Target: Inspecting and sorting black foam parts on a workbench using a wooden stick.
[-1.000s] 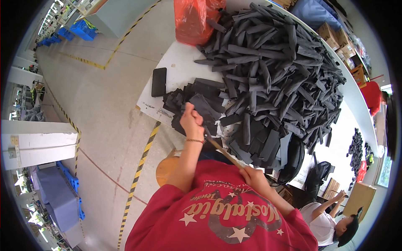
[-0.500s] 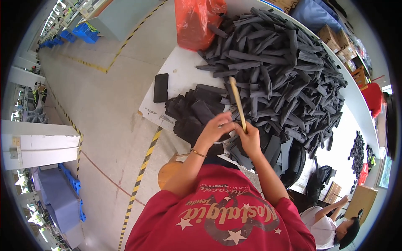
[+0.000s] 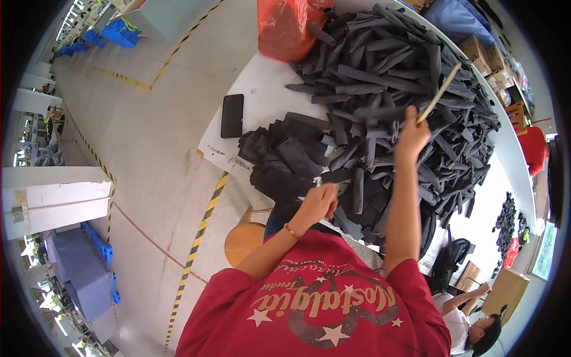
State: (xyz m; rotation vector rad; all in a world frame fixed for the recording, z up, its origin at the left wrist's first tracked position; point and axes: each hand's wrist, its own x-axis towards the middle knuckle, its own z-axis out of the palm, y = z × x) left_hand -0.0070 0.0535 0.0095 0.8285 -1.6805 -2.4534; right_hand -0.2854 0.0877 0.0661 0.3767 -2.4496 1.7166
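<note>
Right hand (image 3: 412,132) clenched on wooden stick (image 3: 438,93), axis toward 1 o'clock | left hand (image 3: 320,201) pinching black strip (image 3: 340,174), stick at 2 o'clock.

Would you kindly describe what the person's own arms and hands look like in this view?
Both forearms are bare. The short sleeves belong to a red T-shirt with pale lettering and stars. The left hand has a thin beaded bracelet at the wrist; the right hand wears no glove.
</note>
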